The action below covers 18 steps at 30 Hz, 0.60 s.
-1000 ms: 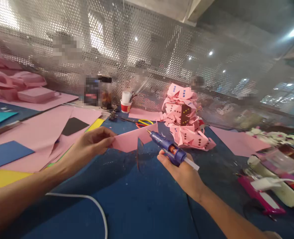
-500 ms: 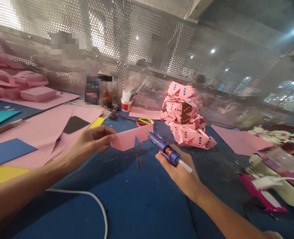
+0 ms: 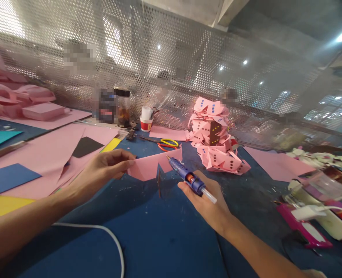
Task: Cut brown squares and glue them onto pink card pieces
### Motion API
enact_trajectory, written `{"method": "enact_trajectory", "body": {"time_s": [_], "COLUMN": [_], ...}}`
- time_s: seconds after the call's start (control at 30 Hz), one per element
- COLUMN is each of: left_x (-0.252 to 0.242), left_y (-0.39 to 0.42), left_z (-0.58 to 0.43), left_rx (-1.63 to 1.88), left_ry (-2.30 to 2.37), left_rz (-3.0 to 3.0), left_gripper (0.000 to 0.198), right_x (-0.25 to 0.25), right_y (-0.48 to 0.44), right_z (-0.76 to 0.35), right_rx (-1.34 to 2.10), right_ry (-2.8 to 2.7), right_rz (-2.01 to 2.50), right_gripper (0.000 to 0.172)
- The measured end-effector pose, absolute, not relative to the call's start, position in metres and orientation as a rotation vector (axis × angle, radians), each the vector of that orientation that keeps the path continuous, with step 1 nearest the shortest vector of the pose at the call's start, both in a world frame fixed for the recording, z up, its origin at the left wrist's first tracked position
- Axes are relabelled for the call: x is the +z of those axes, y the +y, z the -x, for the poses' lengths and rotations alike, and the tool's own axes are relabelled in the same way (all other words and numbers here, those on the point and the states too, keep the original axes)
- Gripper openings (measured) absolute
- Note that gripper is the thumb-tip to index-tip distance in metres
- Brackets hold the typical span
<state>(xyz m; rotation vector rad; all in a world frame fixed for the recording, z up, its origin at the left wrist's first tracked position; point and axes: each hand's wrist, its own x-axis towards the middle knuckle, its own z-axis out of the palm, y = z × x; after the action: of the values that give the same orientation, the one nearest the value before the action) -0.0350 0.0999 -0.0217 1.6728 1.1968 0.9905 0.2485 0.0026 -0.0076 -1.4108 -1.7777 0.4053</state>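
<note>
My left hand (image 3: pixel 115 164) pinches the left end of a pink paper piece (image 3: pixel 144 168), which has a notch in its lower edge and is held above the table. In my right hand (image 3: pixel 208 197) is a blue glue gun (image 3: pixel 185 173) with a clear glue stick poking out of its back. Its nozzle points up and left and lies over the right part of the paper; whether it touches cannot be made out. Behind the paper are scissors (image 3: pixel 168 144) with yellow and red handles. A stack of folded pink paper shapes (image 3: pixel 210 133) with small dark squares stands beyond my right hand.
Pink sheets (image 3: pixel 40 154) and a blue sheet (image 3: pixel 10 178) cover the left side. A white cable (image 3: pixel 109 231) curves across the blue table (image 3: pixel 159 247). At the back stand a jar (image 3: pixel 122 110) and a paper cup (image 3: pixel 146 122). A magenta device (image 3: pixel 302 227) lies right.
The glue gun's nozzle has shifted slightly left and down, from near the paper's right end to over its right part. My left hand keeps its hold on the paper.
</note>
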Motion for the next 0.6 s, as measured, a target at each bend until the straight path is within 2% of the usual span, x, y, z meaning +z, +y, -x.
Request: {"method": "enact_trajectory", "body": {"time_s": [0.17,0.6], "left_x": [-0.0227,-0.0197], "left_y": [0.0996,0.0975], "left_z": [0.037,0.0357], "left_rx": [0.982,0.981], "left_ry": [1.117,1.115], "left_rz": [-1.588,-1.593], "left_gripper": [0.027,0.028], "right_x": [-0.0082,-0.0111], "right_y": [0.0024,0.0013], "right_z": [-0.2491,-0.2484], "right_rx": [0.407,0.424], "right_ry": [-1.789,-1.801], "right_rz": [1.414,1.404], "right_gripper": [0.029,0.033]}}
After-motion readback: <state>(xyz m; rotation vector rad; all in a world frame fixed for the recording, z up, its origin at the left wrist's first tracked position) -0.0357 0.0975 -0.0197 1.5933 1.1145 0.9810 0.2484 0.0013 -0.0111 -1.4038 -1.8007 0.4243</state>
